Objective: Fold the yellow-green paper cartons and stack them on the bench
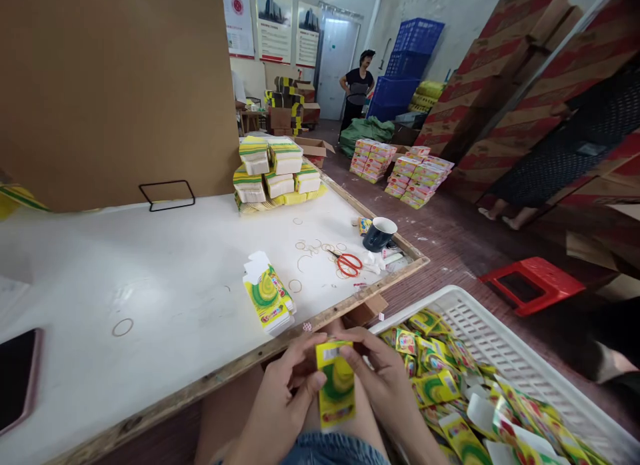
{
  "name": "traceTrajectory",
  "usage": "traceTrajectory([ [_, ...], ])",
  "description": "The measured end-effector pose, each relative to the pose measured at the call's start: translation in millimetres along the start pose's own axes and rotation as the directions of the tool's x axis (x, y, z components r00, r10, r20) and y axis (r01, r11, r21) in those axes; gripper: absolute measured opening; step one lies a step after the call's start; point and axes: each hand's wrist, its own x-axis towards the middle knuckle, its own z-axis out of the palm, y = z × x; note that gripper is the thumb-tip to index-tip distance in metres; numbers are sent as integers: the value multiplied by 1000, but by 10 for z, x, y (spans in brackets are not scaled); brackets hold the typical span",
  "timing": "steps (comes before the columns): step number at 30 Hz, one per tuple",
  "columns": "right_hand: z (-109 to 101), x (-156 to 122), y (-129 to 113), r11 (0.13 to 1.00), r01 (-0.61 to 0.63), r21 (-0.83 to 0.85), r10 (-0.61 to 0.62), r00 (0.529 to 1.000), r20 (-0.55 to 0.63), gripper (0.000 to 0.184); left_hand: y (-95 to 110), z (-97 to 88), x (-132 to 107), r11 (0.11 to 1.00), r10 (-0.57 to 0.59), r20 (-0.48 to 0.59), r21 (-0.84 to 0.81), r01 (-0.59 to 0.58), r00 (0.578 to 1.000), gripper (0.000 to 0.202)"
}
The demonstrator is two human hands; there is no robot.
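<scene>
Over my lap, between both hands, is a small yellow-and-green carton. My left hand grips its left edge, thumb on the front. On the right edge my right hand pinches it near the top, fingers curled behind. The fingertips behind the carton are partly hidden. Just beyond, on the white table, lies a small stack of flat carton blanks with the same print. To my right a white plastic crate holds many similar yellow-green cartons.
Red-handled scissors, rubber bands and a dark mug sit near the table's right corner. Bundled carton blanks are piled at the back. A phone lies left. A red stool stands right; a person stands farther off.
</scene>
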Motion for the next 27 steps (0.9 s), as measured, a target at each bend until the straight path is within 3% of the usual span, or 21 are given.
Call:
traceTrajectory([
  [3, -293, -8, 2, 977, 30, -210, -46, 996, -73, 20, -13, -20, 11, 996, 40, -15, 83, -39, 999, 36],
  [6, -708, -13, 47, 880, -28, -474, -77, 977, -200, 25, -22, -173, 44, 956, 142, -123, 275, -103, 982, 30],
  [10, -1154, -39, 197, 642, -139, -754, -206, 916, -345, 36, -40, -468, 158, 746, 347, -268, 660, -91, 899, 37],
  [12, -1198, -53, 277, 607, -160, -779, -204, 916, -347, 40, -70, -579, 237, 655, 362, -266, 755, -40, 893, 49],
  [15, -1007, -54, 337, 704, -154, -693, -63, 959, -277, 37, -123, -663, 339, 574, 284, -231, 818, 28, 931, 50],
  [20, -438, 14, 255, 868, -119, -482, 82, 992, -96, 33, -107, -692, 376, 496, 208, -235, 862, 105, 950, 40],
  [23, -191, 59, 181, 920, -115, -375, 124, 992, -1, 33, -74, -700, 345, 465, 199, -206, 880, 92, 958, 43],
  [27, -11, 65, 129, 955, -147, -256, 172, 982, 77, 32, -69, -708, 278, 429, 268, -141, 903, 12, 953, 26],
])
